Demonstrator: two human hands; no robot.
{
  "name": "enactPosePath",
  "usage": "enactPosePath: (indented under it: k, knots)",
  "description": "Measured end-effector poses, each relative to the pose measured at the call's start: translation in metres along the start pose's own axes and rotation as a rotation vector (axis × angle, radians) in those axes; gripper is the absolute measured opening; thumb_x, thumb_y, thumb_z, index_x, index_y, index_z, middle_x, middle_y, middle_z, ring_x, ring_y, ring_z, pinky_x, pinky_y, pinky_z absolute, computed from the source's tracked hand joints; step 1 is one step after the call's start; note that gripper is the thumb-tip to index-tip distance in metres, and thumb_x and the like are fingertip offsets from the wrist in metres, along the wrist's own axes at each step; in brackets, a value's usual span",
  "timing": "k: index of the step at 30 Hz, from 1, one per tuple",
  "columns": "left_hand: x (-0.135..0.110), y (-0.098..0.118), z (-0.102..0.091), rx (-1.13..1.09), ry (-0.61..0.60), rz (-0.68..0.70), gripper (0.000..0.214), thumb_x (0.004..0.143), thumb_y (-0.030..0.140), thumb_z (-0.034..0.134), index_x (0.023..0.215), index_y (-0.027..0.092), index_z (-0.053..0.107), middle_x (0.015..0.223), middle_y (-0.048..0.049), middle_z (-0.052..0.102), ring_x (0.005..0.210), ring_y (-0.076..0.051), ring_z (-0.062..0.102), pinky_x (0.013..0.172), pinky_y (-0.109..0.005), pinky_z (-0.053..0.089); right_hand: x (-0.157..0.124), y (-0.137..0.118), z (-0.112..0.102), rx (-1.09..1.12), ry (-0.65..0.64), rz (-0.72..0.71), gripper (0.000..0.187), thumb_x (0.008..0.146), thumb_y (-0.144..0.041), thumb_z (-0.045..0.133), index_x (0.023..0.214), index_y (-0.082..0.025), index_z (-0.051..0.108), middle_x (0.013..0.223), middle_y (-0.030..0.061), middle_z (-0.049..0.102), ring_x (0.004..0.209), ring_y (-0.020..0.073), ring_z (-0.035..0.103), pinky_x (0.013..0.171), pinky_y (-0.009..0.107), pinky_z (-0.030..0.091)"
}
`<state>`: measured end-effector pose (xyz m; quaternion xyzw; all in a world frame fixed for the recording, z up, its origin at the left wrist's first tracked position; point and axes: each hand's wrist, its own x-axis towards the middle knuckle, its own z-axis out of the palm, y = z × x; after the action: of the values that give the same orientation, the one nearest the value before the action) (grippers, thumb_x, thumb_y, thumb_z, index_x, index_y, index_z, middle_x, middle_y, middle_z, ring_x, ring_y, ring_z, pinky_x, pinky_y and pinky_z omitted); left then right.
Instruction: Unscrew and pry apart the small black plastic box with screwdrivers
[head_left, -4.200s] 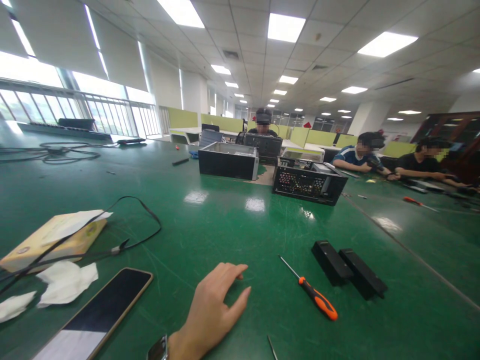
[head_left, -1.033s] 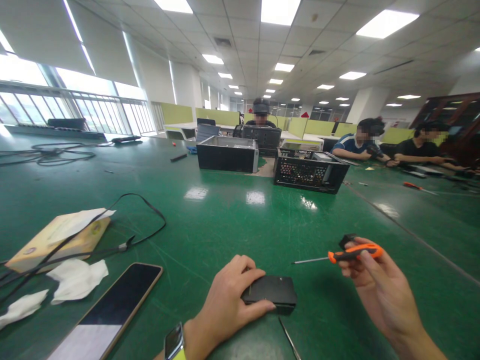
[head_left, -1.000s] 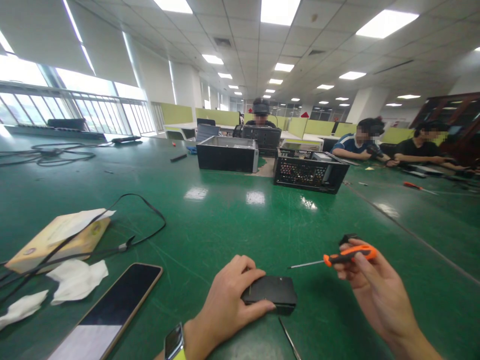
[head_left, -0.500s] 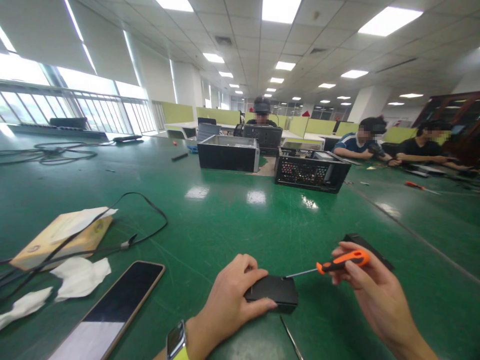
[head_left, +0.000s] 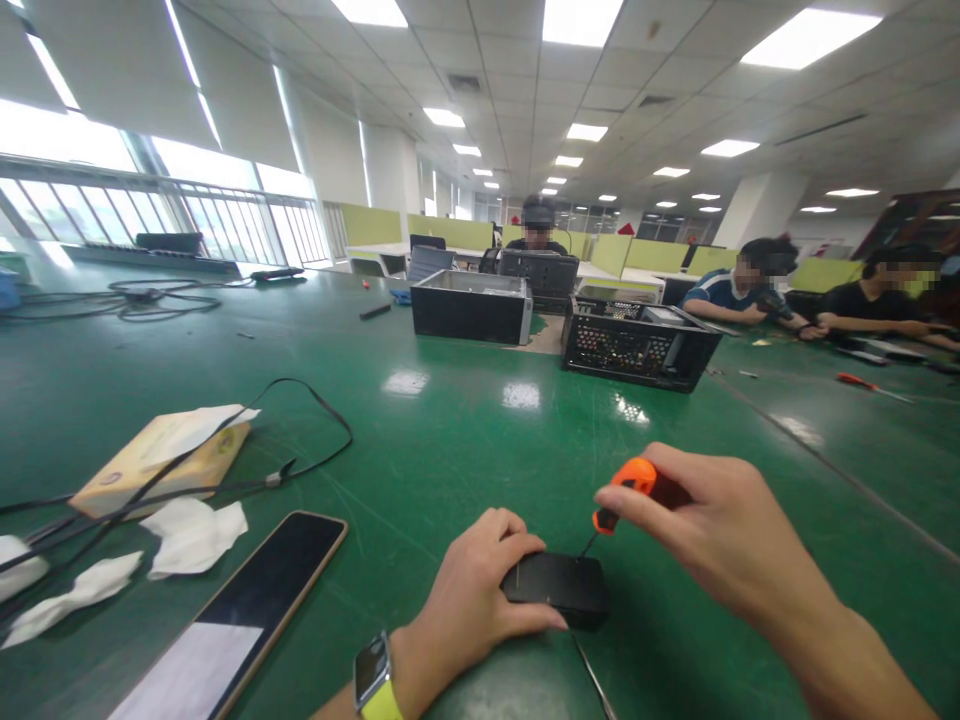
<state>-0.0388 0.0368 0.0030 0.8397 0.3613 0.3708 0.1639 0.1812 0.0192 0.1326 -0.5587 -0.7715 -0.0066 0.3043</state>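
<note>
A small black rectangular box (head_left: 559, 585) lies on the green table (head_left: 450, 450) in front of me. My left hand (head_left: 484, 585) grips its left end, thumb along the near side and fingers over the far side. In my right hand (head_left: 697, 510) is a screwdriver (head_left: 634, 478) with an orange and black handle. It stands steeply tilted, and its tip meets the box's top near the far right edge. A thin metal tool (head_left: 595, 678) lies on the table just below the box, its upper end close to the box's near side.
Left of my hands lie a phone (head_left: 300, 550), crumpled tissues (head_left: 195, 535), a yellow tissue pack (head_left: 165, 455) and black cables (head_left: 330, 455). Farther off stand two computer cases (head_left: 469, 315). Another screwdriver (head_left: 870, 385) lies at the right. Several people sit across the table.
My right hand has raised the screwdriver's handle from nearly flat to steep, changing its grip to the handle's top. The left hand still holds the box. The view has shifted slightly left.
</note>
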Motion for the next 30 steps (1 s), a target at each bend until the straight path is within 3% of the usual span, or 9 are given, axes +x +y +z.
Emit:
enactPosePath:
  k: [2,5,8,11,13,15,18,24,30]
  knots:
    - [0.000,0.001,0.000,-0.004,-0.006,-0.005,0.057,0.061,0.054,0.086,0.101,0.019,0.069,0.094,-0.0070,0.062,0.086,-0.024,0.060,0.072,-0.034,0.050,0.000,0.000,0.003,0.001,0.037,0.015,0.045,0.086,-0.060,0.056,0.060,-0.023,0.061,0.054,-0.0003,0.059,0.051,0.0137,0.052,0.048,0.026,0.037]
    - [-0.001,0.001,-0.001,-0.004,-0.016,-0.015,0.055,0.063,0.056,0.084,0.101,0.019,0.069,0.094,-0.0070,0.062,0.086,-0.024,0.060,0.071,-0.033,0.050,-0.003,0.008,-0.001,0.183,-0.031,0.012,0.031,0.087,-0.051,0.057,0.090,-0.026,0.073,0.078,0.0030,0.072,0.068,0.0193,0.064,0.060,0.029,0.049]
    - [-0.001,0.001,-0.001,-0.005,-0.011,-0.018,0.055,0.065,0.060,0.081,0.101,0.020,0.070,0.094,-0.0069,0.062,0.086,-0.023,0.060,0.070,-0.032,0.050,-0.007,0.019,-0.009,0.265,-0.042,0.042,0.038,0.083,-0.047,0.061,0.115,-0.029,0.069,0.092,0.0044,0.075,0.074,0.0227,0.068,0.058,0.029,0.052]
    - [-0.001,0.001,-0.001,-0.007,-0.010,-0.014,0.055,0.065,0.059,0.081,0.101,0.019,0.070,0.094,-0.0069,0.062,0.086,-0.023,0.060,0.071,-0.032,0.051,-0.008,0.023,-0.012,0.151,-0.010,0.039,0.030,0.081,-0.050,0.063,0.096,-0.027,0.073,0.072,0.0025,0.071,0.054,0.0166,0.061,0.045,0.026,0.044]
    - [-0.001,0.001,-0.001,-0.005,-0.012,-0.013,0.055,0.064,0.057,0.084,0.101,0.019,0.070,0.094,-0.0069,0.062,0.086,-0.024,0.060,0.072,-0.033,0.051,-0.008,0.021,-0.010,0.030,0.062,0.031,0.034,0.080,-0.056,0.064,0.069,-0.024,0.066,0.050,-0.0021,0.055,0.040,0.0117,0.047,0.040,0.024,0.036]
    - [-0.001,0.002,-0.001,0.003,-0.015,-0.011,0.054,0.063,0.054,0.085,0.100,0.018,0.070,0.094,-0.0071,0.062,0.086,-0.024,0.060,0.072,-0.034,0.050,-0.008,0.018,-0.008,-0.046,0.143,0.020,0.043,0.081,-0.058,0.061,0.056,-0.023,0.055,0.040,-0.0051,0.041,0.035,0.0095,0.037,0.038,0.024,0.030]
    - [-0.001,0.003,-0.001,0.016,-0.019,-0.004,0.054,0.063,0.053,0.086,0.100,0.017,0.070,0.094,-0.0070,0.062,0.086,-0.024,0.060,0.071,-0.034,0.050,-0.010,0.010,-0.005,-0.017,0.193,0.003,0.039,0.085,-0.053,0.059,0.058,-0.024,0.056,0.041,-0.0054,0.042,0.035,0.0091,0.036,0.038,0.024,0.029]
    - [-0.001,0.003,-0.001,0.029,-0.007,0.014,0.055,0.063,0.056,0.084,0.100,0.017,0.070,0.091,-0.0065,0.061,0.083,-0.023,0.059,0.070,-0.033,0.049,-0.013,-0.002,0.002,0.104,0.085,-0.021,0.036,0.086,-0.047,0.059,0.059,-0.023,0.059,0.045,-0.0038,0.051,0.038,0.0104,0.043,0.040,0.024,0.033]
    - [-0.002,0.002,-0.001,0.018,-0.001,0.017,0.054,0.065,0.057,0.083,0.099,0.018,0.069,0.091,-0.0055,0.061,0.083,-0.022,0.058,0.069,-0.031,0.048,-0.012,0.002,0.001,0.099,0.092,-0.043,0.036,0.087,-0.045,0.060,0.058,-0.023,0.058,0.045,-0.0039,0.051,0.037,0.0098,0.043,0.039,0.023,0.033]
